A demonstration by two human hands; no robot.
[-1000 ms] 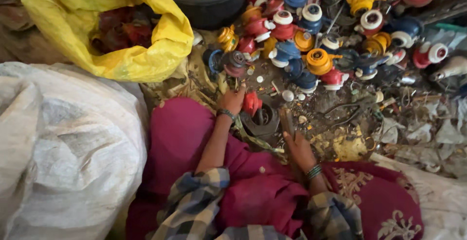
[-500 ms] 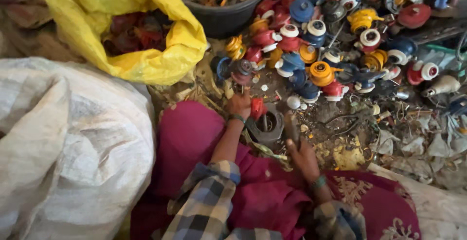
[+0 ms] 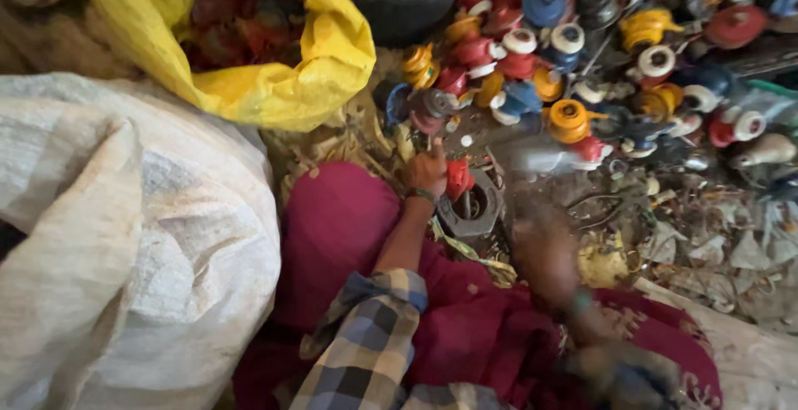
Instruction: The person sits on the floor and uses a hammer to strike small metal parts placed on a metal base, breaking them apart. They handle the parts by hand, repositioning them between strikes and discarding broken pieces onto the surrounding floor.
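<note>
Left hand on red part, w/ right hand (blurred) nearby.

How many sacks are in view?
2: a yellow sack at upper left, open with red parts inside, and a white sack at lower left beside the person's knee. Others may lie out of frame.

I'm seeing littered dirt ground lying under dim light, a white woven sack bulging beside a yellow plastic bag.
</note>
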